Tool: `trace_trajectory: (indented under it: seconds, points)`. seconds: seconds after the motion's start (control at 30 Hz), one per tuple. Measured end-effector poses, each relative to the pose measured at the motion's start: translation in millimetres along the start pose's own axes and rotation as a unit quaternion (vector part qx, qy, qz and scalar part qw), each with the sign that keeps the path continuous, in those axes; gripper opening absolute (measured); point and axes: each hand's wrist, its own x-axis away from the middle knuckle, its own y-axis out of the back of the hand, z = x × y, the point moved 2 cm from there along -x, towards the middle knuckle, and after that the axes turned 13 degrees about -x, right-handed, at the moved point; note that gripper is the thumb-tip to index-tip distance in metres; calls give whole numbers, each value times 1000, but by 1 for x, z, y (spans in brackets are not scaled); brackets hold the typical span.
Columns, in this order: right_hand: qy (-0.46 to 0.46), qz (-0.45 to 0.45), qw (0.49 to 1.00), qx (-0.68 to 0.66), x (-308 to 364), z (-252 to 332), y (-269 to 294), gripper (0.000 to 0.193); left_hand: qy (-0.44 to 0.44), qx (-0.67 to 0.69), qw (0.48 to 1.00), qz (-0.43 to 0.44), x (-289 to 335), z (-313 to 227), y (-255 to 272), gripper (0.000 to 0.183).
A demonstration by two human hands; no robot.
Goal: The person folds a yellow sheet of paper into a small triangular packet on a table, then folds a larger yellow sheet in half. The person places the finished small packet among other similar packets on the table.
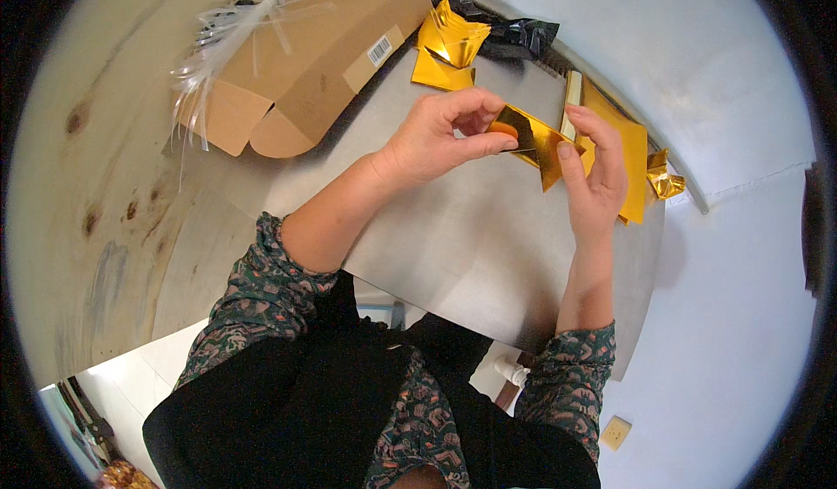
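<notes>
A shiny gold foil sheet [545, 145], partly folded, is held above the table between my two hands. My left hand [445, 132] pinches its left end, thumb in front and fingers curled behind. At its right end, my right hand [595, 165] grips the edge between thumb and fingers. A pointed flap of the foil hangs down near my right thumb. Just right of my right hand, a stack of flat gold sheets [635, 171] lies on the table. Beyond my left hand sits a pile of folded gold foil pieces [449, 44].
A brown cardboard box [323, 44] stands at the back left, with clear plastic strips [248, 27] draped over it. Black plastic [519, 37] lies at the back. A crumpled gold foil piece [665, 175] rests at the far right by the wall. The grey tabletop [436, 236] ends near my body.
</notes>
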Motion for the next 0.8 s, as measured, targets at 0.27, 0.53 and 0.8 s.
trace_trajectory:
  seconds: [0.27, 0.53, 0.8]
  points:
    - [34, 36, 992, 119, 1, 28, -18, 20, -72, -79, 994, 13, 5, -7, -5, 29]
    - [91, 36, 979, 177, 2, 29, -22, 21, -22, -23, 999, 15, 6, -3, -11, 25]
    - [77, 21, 975, 208, 6, 31, -25, 18, -22, -31, 999, 18, 6, -4, -13, 24]
